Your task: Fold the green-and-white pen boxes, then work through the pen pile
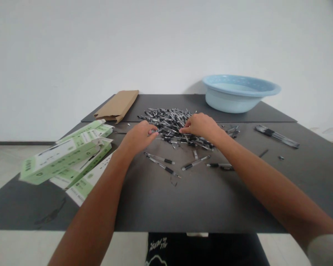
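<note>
A heap of black-and-clear pens (170,122) lies in the middle of the dark table (199,199). My left hand (138,136) rests at the heap's left edge, fingers pinched on a pen at its rim. My right hand (201,125) lies on the heap's right side, its fingertips closed over pens there. Several loose pens (166,164) lie just in front of the heap, between my forearms.
Green-and-white cartons (69,155) are stacked at the left edge. A brown paper sleeve (118,105) lies at the back left. A pale blue basin (238,92) stands at the back right. A bundle of pens (276,136) lies at the right.
</note>
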Tool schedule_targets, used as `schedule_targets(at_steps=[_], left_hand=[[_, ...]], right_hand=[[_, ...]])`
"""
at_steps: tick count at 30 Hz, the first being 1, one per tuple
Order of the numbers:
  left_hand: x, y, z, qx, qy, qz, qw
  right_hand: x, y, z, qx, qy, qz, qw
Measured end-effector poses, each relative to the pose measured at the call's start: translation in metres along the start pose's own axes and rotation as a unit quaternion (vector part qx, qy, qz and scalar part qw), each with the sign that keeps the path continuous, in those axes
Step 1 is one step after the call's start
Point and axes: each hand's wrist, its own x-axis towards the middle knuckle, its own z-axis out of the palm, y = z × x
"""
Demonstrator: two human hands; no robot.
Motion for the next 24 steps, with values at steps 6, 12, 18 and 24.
schedule_targets(at_steps=[6, 12, 18, 24], left_hand=[[-0.001, 0.008, 0.000, -0.014, 0.006, 0.000, 1.000], [-0.001, 0.010, 0.001, -0.022, 0.009, 0.006, 1.000], [0.001, 0.017, -0.005, -0.047, 0.026, 0.006, 0.999], [0.003, 0.050, -0.003, -0.125, 0.086, 0.002, 0.989]], right_hand=[[-0.001, -0.003, 0.000, -0.005, -0.022, 0.008, 1.000], [0.003, -0.005, 0.003, 0.017, -0.031, -0.005, 0.999], [0.000, -0.002, 0.000, 0.083, 0.003, -0.036, 0.996], [-0.035, -0.014, -0.004, 0.198, 0.082, -0.100, 0.972]])
